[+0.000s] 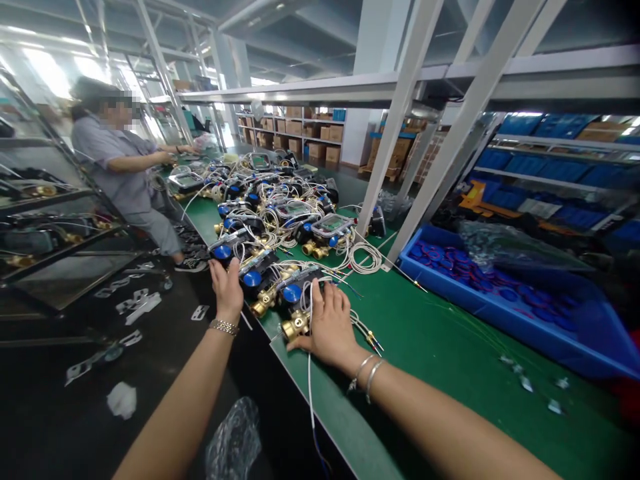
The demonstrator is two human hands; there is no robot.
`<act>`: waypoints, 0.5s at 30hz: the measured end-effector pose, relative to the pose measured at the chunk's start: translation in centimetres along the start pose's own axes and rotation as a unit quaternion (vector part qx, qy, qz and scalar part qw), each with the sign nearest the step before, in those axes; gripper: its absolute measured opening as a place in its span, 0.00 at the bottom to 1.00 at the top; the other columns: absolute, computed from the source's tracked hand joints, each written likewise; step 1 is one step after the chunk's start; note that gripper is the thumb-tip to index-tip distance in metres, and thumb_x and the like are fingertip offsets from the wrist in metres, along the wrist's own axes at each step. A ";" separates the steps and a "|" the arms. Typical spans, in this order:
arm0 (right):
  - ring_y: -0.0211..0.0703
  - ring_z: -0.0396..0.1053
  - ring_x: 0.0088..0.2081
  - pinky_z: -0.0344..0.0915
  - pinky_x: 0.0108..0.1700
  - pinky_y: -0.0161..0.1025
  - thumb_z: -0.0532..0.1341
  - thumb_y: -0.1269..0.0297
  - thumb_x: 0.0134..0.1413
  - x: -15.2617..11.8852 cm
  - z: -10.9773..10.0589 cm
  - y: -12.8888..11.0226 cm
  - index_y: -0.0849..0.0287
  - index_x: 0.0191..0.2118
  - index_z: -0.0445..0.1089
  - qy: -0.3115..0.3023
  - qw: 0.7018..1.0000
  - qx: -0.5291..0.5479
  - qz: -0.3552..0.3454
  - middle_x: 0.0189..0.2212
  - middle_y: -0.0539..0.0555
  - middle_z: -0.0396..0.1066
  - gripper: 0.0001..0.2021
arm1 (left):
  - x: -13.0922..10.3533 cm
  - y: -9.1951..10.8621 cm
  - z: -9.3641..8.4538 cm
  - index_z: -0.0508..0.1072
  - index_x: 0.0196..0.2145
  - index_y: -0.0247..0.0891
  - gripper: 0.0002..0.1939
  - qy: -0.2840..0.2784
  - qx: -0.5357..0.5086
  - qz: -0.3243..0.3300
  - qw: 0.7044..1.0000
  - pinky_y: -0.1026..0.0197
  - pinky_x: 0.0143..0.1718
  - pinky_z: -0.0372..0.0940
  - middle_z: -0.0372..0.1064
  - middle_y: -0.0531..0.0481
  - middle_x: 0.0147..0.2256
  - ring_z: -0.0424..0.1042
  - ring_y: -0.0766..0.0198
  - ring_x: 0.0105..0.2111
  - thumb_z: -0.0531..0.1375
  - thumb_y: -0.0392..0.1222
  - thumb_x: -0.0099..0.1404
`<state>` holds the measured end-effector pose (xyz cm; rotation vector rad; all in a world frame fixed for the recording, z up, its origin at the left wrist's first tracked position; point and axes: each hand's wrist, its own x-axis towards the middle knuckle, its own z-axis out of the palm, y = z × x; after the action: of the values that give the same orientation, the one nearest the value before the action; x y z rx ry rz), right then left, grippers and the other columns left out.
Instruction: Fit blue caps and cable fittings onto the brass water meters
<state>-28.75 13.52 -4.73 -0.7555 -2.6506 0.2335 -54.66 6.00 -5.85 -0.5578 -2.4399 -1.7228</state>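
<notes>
Along the near edge of the green tabletop (380, 393) lies a row of brass-bodied meters (267, 297) with blue round caps, dark housings and pale coiled cables. My right hand (333, 323) is closed over the nearest meter (296, 325), its thumb low by the brass end and its fingers over the housing side. A loose white cable hangs from there past the table edge. My left hand (227, 290) is at the row's left side, fingers stretched and thumb apart, against a meter with a blue cap (223, 252). Its fingertips are partly hidden by the parts.
More meters (295, 210) with clear-covered displays and tangled cables pile up farther along. A blue bin (500, 313) of blue discs stands right, behind slanted grey posts (385, 133). Small metal pieces (525, 383) lie nearby. A co-worker (117, 153) stands far left beside a rack (60, 247).
</notes>
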 end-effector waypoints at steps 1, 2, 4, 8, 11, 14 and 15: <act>0.75 0.42 0.70 0.37 0.67 0.65 0.66 0.25 0.35 0.6 0.2 0.0 0.71 0.73 0.33 -0.005 1.000 -0.001 0.002 0.69 0.80 0.44 0.72 | 0.1 0.2 0.4 0.47 0.71 0.31 0.42 0.010 0.012 0.001 1.000 0.49 0.73 0.37 0.39 0.39 0.73 0.38 0.52 0.73 0.45 0.64 0.72; 0.75 0.41 0.70 0.36 0.67 0.65 0.66 0.26 0.35 1.2 0.4 -0.1 0.71 0.73 0.32 -0.007 1.000 -0.003 0.006 0.69 0.81 0.43 0.72 | 0.4 0.4 0.8 0.48 0.71 0.30 0.41 0.021 0.023 0.000 1.000 0.48 0.73 0.36 0.39 0.37 0.72 0.38 0.51 0.73 0.44 0.64 0.72; 0.76 0.40 0.70 0.35 0.67 0.65 0.66 0.26 0.34 2.4 0.8 -0.3 0.71 0.73 0.31 -0.008 1.000 -0.005 0.014 0.69 0.82 0.41 0.74 | 1.3 0.8 1.5 0.49 0.71 0.28 0.40 0.046 0.041 -0.003 0.998 0.46 0.72 0.37 0.41 0.34 0.72 0.40 0.50 0.72 0.41 0.62 0.74; 0.75 0.40 0.70 0.33 0.67 0.64 0.65 0.24 0.32 4.4 1.5 -0.5 0.71 0.73 0.29 -0.013 1.000 0.001 0.012 0.69 0.82 0.42 0.75 | 3.3 1.1 2.5 0.48 0.70 0.26 0.40 0.090 0.077 -0.009 0.993 0.45 0.71 0.40 0.44 0.31 0.70 0.44 0.47 0.72 0.39 0.61 0.74; 0.76 0.39 0.70 0.32 0.67 0.64 0.64 0.24 0.34 5.7 2.1 -0.4 0.70 0.73 0.28 -0.018 1.000 -0.001 0.010 0.69 0.82 0.41 0.75 | 4.4 1.2 3.2 0.46 0.69 0.21 0.43 0.119 0.112 -0.021 0.986 0.41 0.70 0.42 0.47 0.23 0.68 0.47 0.42 0.70 0.40 0.63 0.73; 0.77 0.37 0.71 0.32 0.67 0.64 0.65 0.25 0.35 7.2 2.5 0.3 0.71 0.73 0.27 -0.019 1.000 -0.008 0.020 0.70 0.83 0.39 0.74 | 4.9 1.7 4.1 0.43 0.69 0.18 0.47 0.161 0.151 -0.037 0.975 0.35 0.68 0.41 0.49 0.18 0.66 0.48 0.36 0.68 0.41 0.67 0.71; 0.76 0.37 0.71 0.32 0.67 0.64 0.65 0.25 0.35 7.8 2.5 0.7 0.71 0.73 0.27 -0.021 1.000 -0.007 0.021 0.70 0.83 0.38 0.74 | 4.9 1.9 4.5 0.42 0.69 0.18 0.49 0.175 0.162 -0.040 0.970 0.33 0.67 0.41 0.50 0.18 0.65 0.47 0.34 0.68 0.41 0.68 0.70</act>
<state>-35.54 18.10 -4.81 -0.8210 -2.6811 0.2442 -58.00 11.85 -4.30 -0.1065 -2.4311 -1.2697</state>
